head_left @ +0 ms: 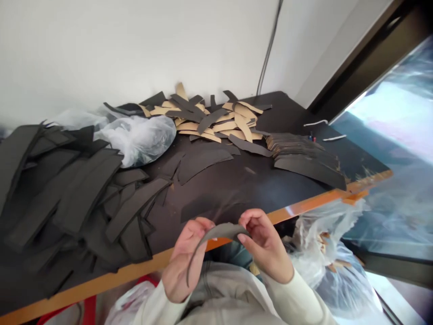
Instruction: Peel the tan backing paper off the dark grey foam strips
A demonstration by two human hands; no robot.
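A curved dark grey foam strip [223, 231] is bent in an arch between my hands, just off the table's front edge. My left hand [189, 253] has its fingers around the strip's left part, and the free end hangs down across the palm. My right hand [264, 241] pinches the other end between thumb and fingers. Beyond them on the dark table [216, 180] lie flat dark pieces [206, 162]. A neat stack of dark strips [304, 158] sits to the right.
Large dark foam pieces [77, 189] are heaped at the left, beside a clear plastic bag [142, 137]. Black and tan strips [216, 119] lie in a loose pile near the wall. Plastic bags [331, 266] stand below the table's right end, near a glass pane [389, 158].
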